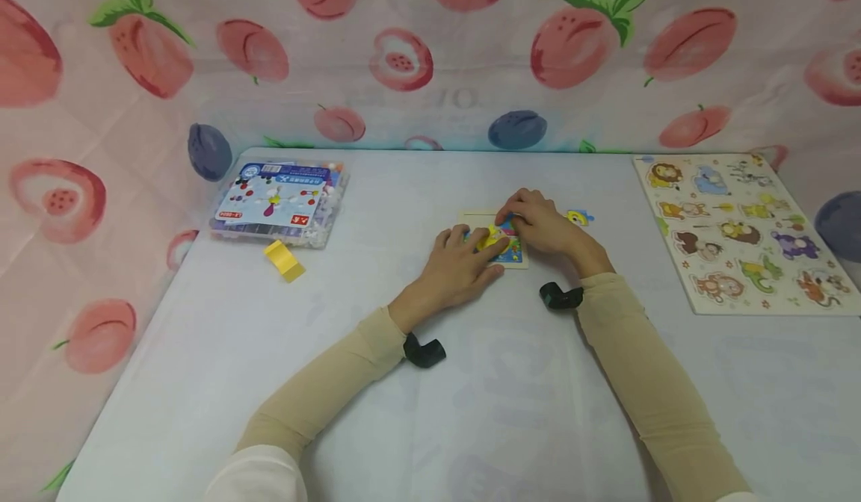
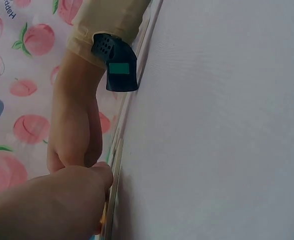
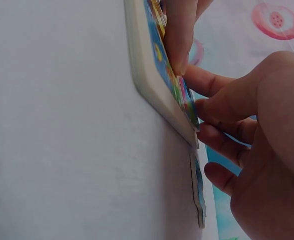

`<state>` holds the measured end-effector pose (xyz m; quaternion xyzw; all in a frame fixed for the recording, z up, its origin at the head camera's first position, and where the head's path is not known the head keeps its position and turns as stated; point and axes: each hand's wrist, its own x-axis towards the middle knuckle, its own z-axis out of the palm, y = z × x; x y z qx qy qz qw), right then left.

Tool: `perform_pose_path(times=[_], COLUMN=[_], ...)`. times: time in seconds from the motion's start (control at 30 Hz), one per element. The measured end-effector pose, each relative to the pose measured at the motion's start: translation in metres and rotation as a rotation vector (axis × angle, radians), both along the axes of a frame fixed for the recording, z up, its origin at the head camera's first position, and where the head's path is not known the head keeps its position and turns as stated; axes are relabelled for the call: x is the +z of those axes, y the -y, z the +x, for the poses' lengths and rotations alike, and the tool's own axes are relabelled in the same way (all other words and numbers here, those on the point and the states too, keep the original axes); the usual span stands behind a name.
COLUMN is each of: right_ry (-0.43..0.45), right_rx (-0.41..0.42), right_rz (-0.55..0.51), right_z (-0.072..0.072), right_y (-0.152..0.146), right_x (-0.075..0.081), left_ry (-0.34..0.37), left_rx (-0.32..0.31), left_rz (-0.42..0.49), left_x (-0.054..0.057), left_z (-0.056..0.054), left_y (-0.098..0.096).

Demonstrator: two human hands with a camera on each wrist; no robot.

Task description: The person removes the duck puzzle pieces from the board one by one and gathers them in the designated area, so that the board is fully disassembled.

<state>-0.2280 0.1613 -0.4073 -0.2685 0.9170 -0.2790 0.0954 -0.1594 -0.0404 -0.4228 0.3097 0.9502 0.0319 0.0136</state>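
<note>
A small jigsaw puzzle (image 1: 515, 254) in a pale wooden tray (image 3: 145, 82) lies mid-table, its picture yellow, blue and pink. Across its left part spreads my left hand (image 1: 460, 269), fingers extended and resting on the pieces. From the right my right hand (image 1: 543, 227) reaches over the tray's side. In the right wrist view, that hand's thumb and forefinger pinch a colourful puzzle piece (image 3: 189, 100) at the tray's end. One loose piece (image 1: 579, 218), yellow and blue, lies just right of the tray. The left wrist view shows my left hand (image 2: 61, 197) hiding most of the tray.
A clear plastic box (image 1: 276, 199) with a molecule picture on its label stands at the back left. Before it lies a yellow wavy block (image 1: 285, 261). A large animal peg board (image 1: 747, 240) lies at the right. Fruit-patterned cloth (image 1: 403, 9) hangs behind the table.
</note>
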Motion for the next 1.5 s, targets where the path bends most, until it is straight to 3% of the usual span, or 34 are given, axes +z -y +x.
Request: perform_pose_path(times=[0.23,0.37,0.63,0.8,0.93,1.07,1.27,1.5], right_ry=[-0.017,-0.015,0.081,0.151,0.138,0.108,0.061,0.121], right_rx=[-0.013,-0.028,-0.072,-0.108,-0.133,-0.159,-0.193,-0.215], right_rz=[0.004,-0.076,-0.235,-0.195,-0.132,-0.143,-0.200,-0.344], right_z=[0.000,-0.001,-0.001,-0.001,-0.001,0.000,-0.002,-0.002], right_y=[0.001,0.002,0.000,-0.001,-0.001,-0.006,-0.022,-0.040], right_x=[0.003,0.005,0.004,0.004,0.006,0.005,0.003,0.007], left_ry=[-0.016,-0.011,-0.011,-0.018,-0.025,-0.027,-0.018,-0.017], left_rx=[0.002,0.005,0.001,-0.005,-0.006,-0.006,-0.004,-0.005], left_rz=[-0.011,-0.011,0.006,0.015,0.014,0.015,0.016,0.022], left_x=[-0.001,-0.001,-0.001,-0.003,-0.003,-0.003,-0.004,-0.003], left_z=[-0.001,0.000,0.001,0.001,0.001,0.001,0.002,0.001], left_y=[-0.002,-0.003,-0.001,0.000,0.001,0.001,0.000,0.001])
